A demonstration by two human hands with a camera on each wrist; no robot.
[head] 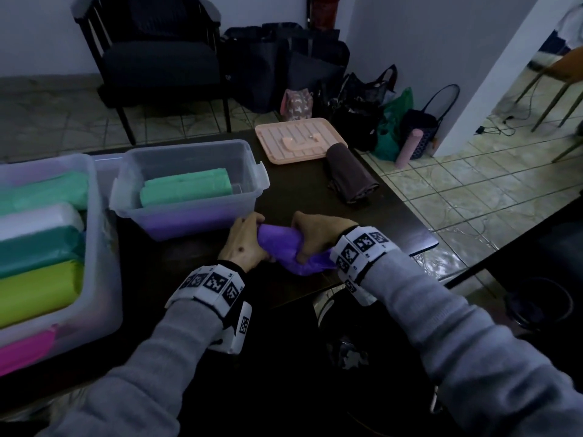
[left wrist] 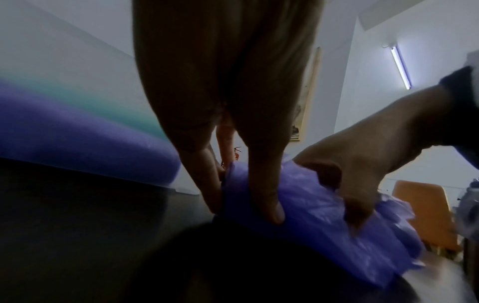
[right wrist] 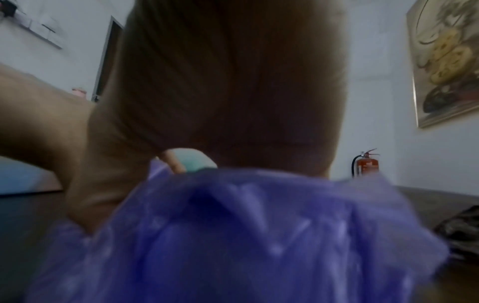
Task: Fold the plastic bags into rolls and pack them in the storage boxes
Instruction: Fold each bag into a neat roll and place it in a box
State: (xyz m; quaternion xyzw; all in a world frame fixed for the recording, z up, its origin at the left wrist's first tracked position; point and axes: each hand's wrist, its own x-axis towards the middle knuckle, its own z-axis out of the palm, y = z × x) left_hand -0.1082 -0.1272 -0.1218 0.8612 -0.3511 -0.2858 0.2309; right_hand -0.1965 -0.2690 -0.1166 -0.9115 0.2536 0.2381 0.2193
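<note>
A purple plastic bag [head: 280, 244] lies partly rolled on the dark table [head: 315, 197], just in front of the small clear storage box [head: 189, 187]. My left hand [head: 246, 241] grips its left end, fingers curled over the roll [left wrist: 298, 201]. My right hand [head: 315, 234] grips the right part, with loose crumpled plastic [right wrist: 259, 235] trailing toward my wrist. The small box holds a green roll [head: 186, 187] on top of a purple one [head: 189, 220]. The large clear box [head: 47, 247] at the left holds several rolls in green, white, yellow-green and pink.
A peach lid [head: 299, 140] and a rolled brown cloth [head: 350, 173] lie at the table's far right. Beyond the table stand a dark chair [head: 157, 58] and several bags [head: 347, 99] on the tiled floor. The table's right edge runs close to my right wrist.
</note>
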